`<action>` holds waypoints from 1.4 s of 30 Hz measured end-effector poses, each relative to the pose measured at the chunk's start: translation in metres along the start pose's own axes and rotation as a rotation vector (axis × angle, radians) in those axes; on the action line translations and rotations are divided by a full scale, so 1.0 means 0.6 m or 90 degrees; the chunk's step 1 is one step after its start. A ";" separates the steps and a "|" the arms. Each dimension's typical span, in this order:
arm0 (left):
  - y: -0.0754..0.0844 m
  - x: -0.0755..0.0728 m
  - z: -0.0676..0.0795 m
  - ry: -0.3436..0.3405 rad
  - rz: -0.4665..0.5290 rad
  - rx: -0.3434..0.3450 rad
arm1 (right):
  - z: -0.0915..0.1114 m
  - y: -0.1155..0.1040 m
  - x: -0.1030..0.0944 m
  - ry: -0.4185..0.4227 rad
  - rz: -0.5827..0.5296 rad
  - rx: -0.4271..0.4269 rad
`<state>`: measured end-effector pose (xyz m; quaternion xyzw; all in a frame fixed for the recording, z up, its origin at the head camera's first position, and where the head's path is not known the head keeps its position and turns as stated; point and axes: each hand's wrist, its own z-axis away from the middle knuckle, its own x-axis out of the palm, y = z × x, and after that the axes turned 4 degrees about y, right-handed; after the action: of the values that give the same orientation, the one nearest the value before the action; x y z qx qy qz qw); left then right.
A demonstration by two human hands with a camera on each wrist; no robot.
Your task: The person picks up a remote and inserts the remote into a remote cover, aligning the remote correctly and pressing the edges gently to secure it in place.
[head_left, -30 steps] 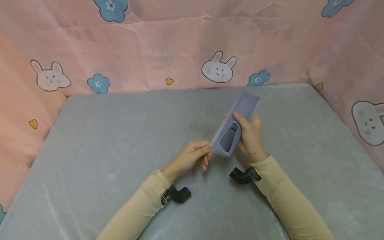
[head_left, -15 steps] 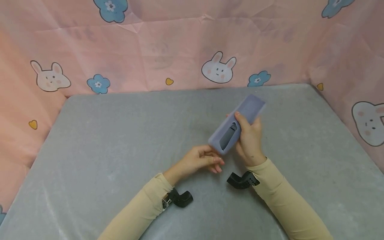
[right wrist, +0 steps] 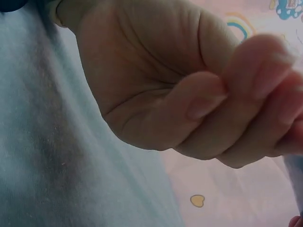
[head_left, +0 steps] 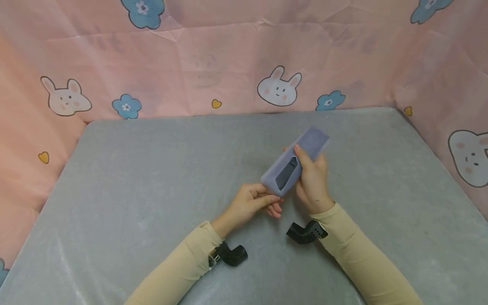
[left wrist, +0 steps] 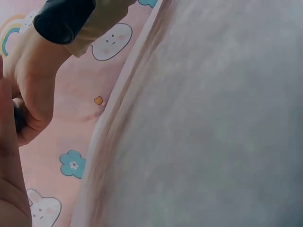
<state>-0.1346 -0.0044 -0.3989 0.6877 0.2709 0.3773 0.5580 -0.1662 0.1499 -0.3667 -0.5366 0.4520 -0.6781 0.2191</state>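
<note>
A lilac, box-shaped case [head_left: 314, 142] with a cut-out window is held tilted above the table in the head view. Through the window shows a dark grey object [head_left: 286, 173]; its kind cannot be told. My right hand [head_left: 314, 182] grips the case along its side, thumb on the top face. At the near lower end, my left hand [head_left: 248, 205] pinches the case's edge between thumb and forefinger. Curled fingers [right wrist: 199, 101] fill much of the right wrist view. In the left wrist view a hand [left wrist: 38, 82] bends round something dark, mostly hidden.
A grey cloth-covered table [head_left: 152, 178] lies below both hands. Pink curtains [head_left: 198, 55] with rabbits and flowers rise along its back and sides. Black wrist devices [head_left: 233, 255] sit on both sleeves.
The left hand has let go of the case's near-left corner, shifted right and slightly nearer, and taken the lower end. The case has tilted flatter and moved slightly nearer in the right hand.
</note>
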 end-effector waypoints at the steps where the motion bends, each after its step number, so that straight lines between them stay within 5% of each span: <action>1: -0.001 0.000 0.000 0.000 0.004 0.002 | 0.000 0.000 0.001 0.001 -0.005 -0.013; 10: -0.015 0.014 0.008 -0.038 0.089 -0.037 | -0.001 -0.003 0.001 0.022 -0.032 -0.188; 16: -0.019 0.022 0.008 -0.005 0.117 -0.092 | 0.005 0.002 0.000 0.025 -0.017 -0.278; 23: -0.020 0.017 0.003 -0.001 0.093 -0.133 | 0.010 0.003 0.001 0.024 0.030 -0.174; 35: -0.014 0.007 -0.001 0.082 0.155 -0.091 | 0.000 -0.005 -0.017 -0.065 0.115 -0.006; 42: -0.010 0.008 0.001 0.060 0.041 -0.071 | -0.008 -0.009 -0.023 -0.080 0.132 0.032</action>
<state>-0.1311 0.0001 -0.4040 0.6451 0.2533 0.4417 0.5698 -0.1651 0.1653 -0.3692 -0.5228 0.4735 -0.6281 0.3288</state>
